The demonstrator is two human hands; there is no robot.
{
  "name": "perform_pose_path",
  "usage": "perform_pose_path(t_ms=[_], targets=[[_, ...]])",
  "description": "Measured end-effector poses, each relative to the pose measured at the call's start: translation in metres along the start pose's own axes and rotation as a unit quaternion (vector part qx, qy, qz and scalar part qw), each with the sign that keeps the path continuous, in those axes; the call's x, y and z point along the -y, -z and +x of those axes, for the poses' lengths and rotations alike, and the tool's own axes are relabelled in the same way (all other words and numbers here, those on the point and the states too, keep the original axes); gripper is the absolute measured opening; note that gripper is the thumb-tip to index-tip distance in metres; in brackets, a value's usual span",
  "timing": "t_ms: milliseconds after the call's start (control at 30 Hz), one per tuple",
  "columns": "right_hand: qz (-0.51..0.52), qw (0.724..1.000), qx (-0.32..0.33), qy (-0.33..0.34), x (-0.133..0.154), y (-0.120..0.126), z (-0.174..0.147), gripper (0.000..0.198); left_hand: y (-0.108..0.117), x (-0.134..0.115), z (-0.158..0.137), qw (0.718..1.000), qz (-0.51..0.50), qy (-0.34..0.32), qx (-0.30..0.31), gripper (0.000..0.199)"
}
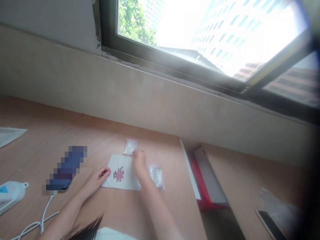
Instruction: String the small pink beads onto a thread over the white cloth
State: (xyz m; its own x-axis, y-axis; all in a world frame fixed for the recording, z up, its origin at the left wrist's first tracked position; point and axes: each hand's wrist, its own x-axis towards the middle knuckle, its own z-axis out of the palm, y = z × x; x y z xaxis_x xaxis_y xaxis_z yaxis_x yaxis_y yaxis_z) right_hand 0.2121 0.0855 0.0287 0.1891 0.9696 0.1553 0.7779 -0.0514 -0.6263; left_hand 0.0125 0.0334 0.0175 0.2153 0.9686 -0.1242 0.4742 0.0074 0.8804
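Note:
On the table lies a white paper sheet (127,181) with a small heap of pink round pills and several dark capsules (119,175) on it. My left hand (100,175) rests at the sheet's left edge, fingers curled and thumb pressed to them; whatever is between the fingertips is too small to make out. Over the sheet's upper right part, my right hand (140,161) is closed, its fingertips at the lower corner of a small clear zip bag (130,146). I cannot tell whether it grips the bag. Another clear zip bag (156,175) lies right of my right forearm.
A blurred-out phone (66,170) with a white cable (43,213) lies at the left, near a white device (11,195). A gap with a red item (203,186) parts this table from a second one (232,170). Behind are a wall and a window (175,33).

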Motion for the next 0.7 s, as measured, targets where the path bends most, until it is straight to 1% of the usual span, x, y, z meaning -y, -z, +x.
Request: perform_pose_path(t_ms=[133,233,400,533,600,700], targets=[[0.029,0.999,-0.033,-0.028,-0.004,0.006,0.000,0.024,0.000,-0.001,0.000,1.000,0.000,-0.003,0.003,0.027],[0.044,0.997,-0.056,-0.023,-0.002,0.014,0.000,0.021,-0.001,0.001,0.001,1.000,0.000,-0.006,-0.003,0.027],[0.057,0.997,-0.042,-0.013,-0.006,0.012,-0.001,0.020,-0.003,0.003,0.002,1.000,-0.002,-0.004,-0.021,0.029],[0.069,0.997,-0.043,0.011,-0.010,0.007,-0.003,0.029,-0.001,-0.001,0.000,1.000,-0.007,-0.005,-0.005,0.030],[0.058,0.997,-0.041,0.024,-0.011,0.007,-0.003,0.030,0.000,-0.003,0.000,1.000,-0.011,-0.008,-0.001,0.030],[0.035,0.998,-0.046,0.020,-0.008,0.012,-0.002,0.029,0.000,-0.005,-0.001,1.000,-0.011,-0.002,-0.012,0.030]])
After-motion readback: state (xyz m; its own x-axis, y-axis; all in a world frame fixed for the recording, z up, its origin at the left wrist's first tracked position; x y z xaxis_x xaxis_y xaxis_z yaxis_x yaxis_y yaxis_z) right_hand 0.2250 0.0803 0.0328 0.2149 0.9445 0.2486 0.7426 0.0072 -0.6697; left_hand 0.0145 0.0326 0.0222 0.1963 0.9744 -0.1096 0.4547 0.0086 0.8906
